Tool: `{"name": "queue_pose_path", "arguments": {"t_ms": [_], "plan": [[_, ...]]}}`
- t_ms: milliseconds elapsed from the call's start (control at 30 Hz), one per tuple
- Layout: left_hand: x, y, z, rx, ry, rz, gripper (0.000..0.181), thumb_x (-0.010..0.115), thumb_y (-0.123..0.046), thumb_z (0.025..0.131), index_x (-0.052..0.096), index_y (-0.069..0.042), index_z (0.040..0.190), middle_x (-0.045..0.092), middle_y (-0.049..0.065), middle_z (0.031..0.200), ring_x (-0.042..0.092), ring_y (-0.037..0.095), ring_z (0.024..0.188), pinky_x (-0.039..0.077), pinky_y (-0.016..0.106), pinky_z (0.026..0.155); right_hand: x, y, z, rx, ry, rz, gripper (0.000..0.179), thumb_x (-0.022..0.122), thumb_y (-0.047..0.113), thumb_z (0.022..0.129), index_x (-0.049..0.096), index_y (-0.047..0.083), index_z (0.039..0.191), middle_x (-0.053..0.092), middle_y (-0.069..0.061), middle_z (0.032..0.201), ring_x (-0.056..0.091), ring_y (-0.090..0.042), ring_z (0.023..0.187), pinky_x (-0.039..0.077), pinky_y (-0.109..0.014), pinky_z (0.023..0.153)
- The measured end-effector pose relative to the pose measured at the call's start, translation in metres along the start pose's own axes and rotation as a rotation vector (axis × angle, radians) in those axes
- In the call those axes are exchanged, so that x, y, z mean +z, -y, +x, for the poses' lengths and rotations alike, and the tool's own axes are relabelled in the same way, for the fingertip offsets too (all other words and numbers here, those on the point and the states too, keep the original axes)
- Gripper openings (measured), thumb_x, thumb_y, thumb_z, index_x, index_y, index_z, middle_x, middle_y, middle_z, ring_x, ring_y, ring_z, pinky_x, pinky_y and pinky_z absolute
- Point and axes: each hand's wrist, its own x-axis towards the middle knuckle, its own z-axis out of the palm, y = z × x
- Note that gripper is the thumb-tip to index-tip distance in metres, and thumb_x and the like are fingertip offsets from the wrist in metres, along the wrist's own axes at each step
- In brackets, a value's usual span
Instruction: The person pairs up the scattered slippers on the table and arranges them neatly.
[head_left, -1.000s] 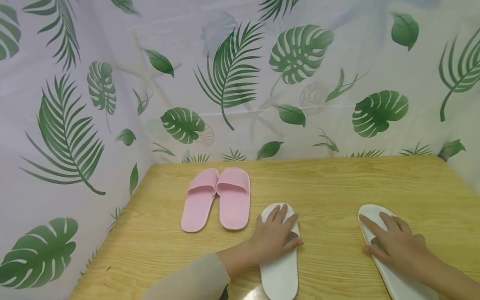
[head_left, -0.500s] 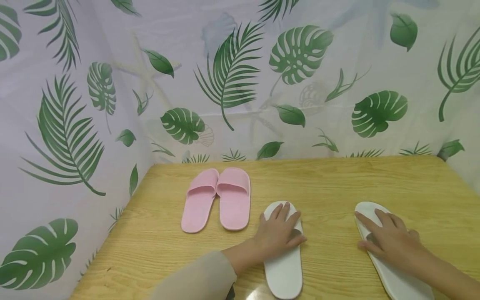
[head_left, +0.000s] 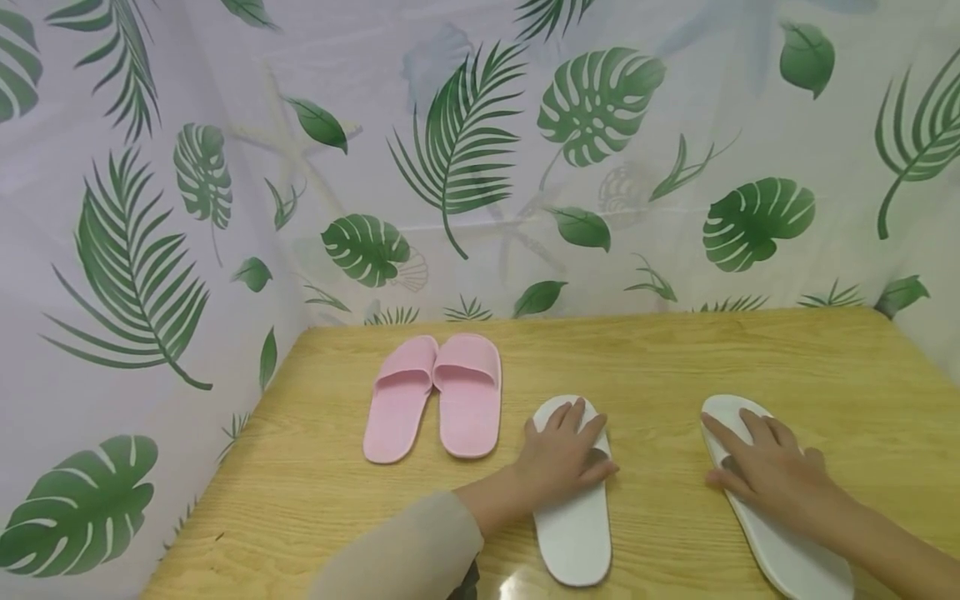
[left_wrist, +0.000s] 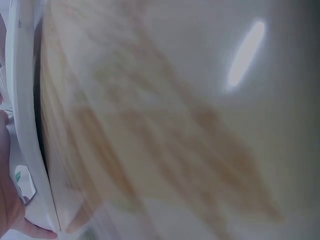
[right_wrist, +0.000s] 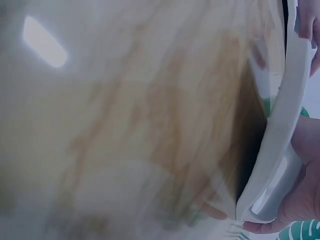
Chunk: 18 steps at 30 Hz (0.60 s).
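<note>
Two white slippers stand apart on the wooden table, toes pointing away from me. My left hand (head_left: 558, 467) lies over the strap of the left white slipper (head_left: 576, 537), holding it with the thumb at its right edge and the fingers spread toward the toe. Over on the right, my right hand (head_left: 780, 475) holds the other white slipper (head_left: 798, 554) the same way, its thumb at the inner edge. This slipper tilts toe-left. Palms and fingers hide most of both straps. In the wrist views, the white sole edges (left_wrist: 26, 130) (right_wrist: 285, 125) show close over the glossy surface.
A pair of pink slippers (head_left: 468, 417) sits left of my hands, their straps touching and heels toward me. The wooden table (head_left: 652, 367) ends at the back and left against a leaf-printed cloth (head_left: 645, 217).
Both white slippers have slid forward with my hands. The left one has also shifted slightly right and the right one slightly left, narrowing the gap. The pink pair has stayed put.
</note>
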Motion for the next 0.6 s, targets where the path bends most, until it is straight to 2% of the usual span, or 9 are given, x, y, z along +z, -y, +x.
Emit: {"name": "queue_pose_path", "arguments": {"t_ms": [267,467,600], "plan": [[0.002,0.000,0.007,-0.004,0.001,0.002,0.064,0.041,-0.065,0.090,0.039,-0.028,0.142,0.040,0.008,0.148,0.041,0.023,0.133,0.045,0.057,0.087,0.003,0.001,0.005,-0.034,-0.055,-0.025,0.064,0.061,0.047,0.088,0.043,0.011,0.137,0.046,-0.035,0.127,0.048,-0.057,0.107,0.044,-0.068,0.054],[0.003,-0.001,0.011,-0.011,-0.028,0.013,0.063,0.042,-0.065,0.090,0.041,-0.027,0.141,0.041,0.007,0.146,0.042,0.022,0.132,0.046,0.057,0.086,0.003,0.002,0.010,-0.036,-0.049,-0.048,0.064,0.061,0.048,0.088,0.043,0.010,0.137,0.046,-0.035,0.125,0.049,-0.057,0.106,0.045,-0.066,0.053],[0.002,-0.002,0.014,-0.005,-0.023,0.016,0.064,0.043,-0.064,0.090,0.040,-0.026,0.141,0.042,0.008,0.146,0.042,0.022,0.132,0.046,0.057,0.086,0.002,0.003,0.012,-0.031,-0.039,-0.051,0.064,0.061,0.047,0.088,0.044,0.010,0.137,0.046,-0.035,0.125,0.049,-0.057,0.106,0.045,-0.065,0.053]]}}
